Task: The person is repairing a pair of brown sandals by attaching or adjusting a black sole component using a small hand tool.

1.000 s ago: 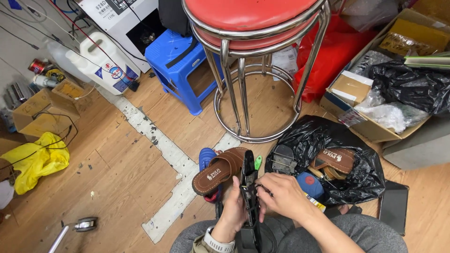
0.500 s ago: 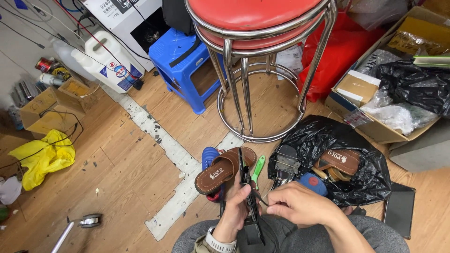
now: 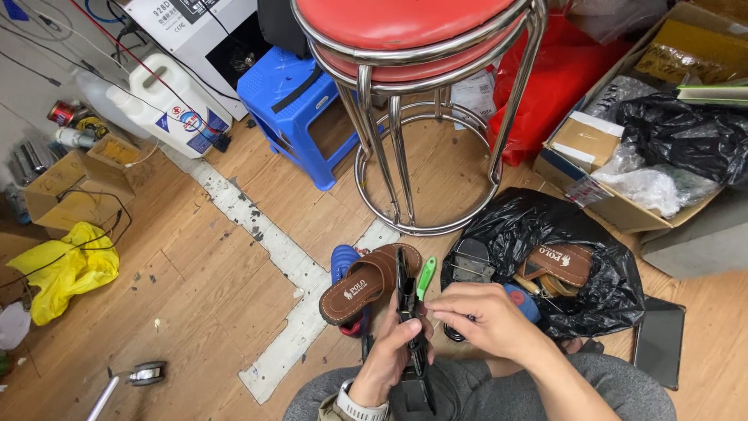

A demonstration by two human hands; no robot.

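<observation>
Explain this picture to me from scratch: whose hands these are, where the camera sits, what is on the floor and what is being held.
There is no machine here. A seated person wears a camera on the head, so the one picture looks down over their knees at their own two bare hands and the wooden floor.

The left hand, with a wristwatch, holds a thin black strip-like object upright; what it is exactly is hard to tell. The right hand pinches it from the side, beside a small green tool.

Just beyond lies a brown sandal on top of a blue one. To the right, an open black plastic bag holds a second brown sandal. Further off stand a red-seated metal stool, a blue plastic step stool, a white jug and cardboard boxes.
</observation>
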